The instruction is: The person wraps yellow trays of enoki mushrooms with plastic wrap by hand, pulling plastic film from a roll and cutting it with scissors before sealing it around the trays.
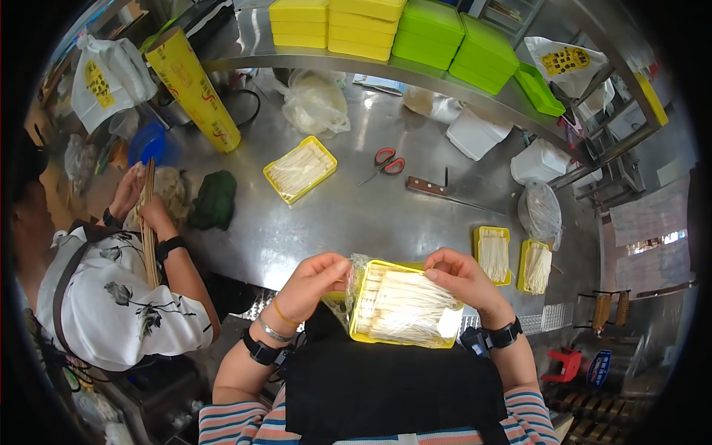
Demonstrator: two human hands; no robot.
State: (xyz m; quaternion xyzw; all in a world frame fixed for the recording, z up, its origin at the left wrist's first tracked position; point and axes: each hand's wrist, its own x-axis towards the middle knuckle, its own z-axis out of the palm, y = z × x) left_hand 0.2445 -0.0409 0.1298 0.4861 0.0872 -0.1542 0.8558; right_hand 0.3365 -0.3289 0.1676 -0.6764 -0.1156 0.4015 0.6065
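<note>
A yellow tray [406, 343] of thin white enoki mushrooms [408, 300], wrapped in shiny cling film [359, 276], is in front of my apron. My left hand [310, 288] pinches bunched film at the tray's left side, thumb against the fingers. My right hand [469, 279] grips the tray's upper right corner, its thumb over the top; whether it also holds film I cannot tell. Another yellow edge shows under my left hand, mostly hidden. Two more yellow trays of enoki, a nearer one [492, 256] and a farther one [535, 267], are to the right.
Ahead lie another filled tray [300, 170], red-handled scissors [385, 165] and a knife [428, 186]. A yellow film roll [194, 90] leans at left. Stacked yellow boxes [363, 28] and green boxes [429, 33] line the shelf. At left, a co-worker [122, 297] holds thin sticks [148, 222].
</note>
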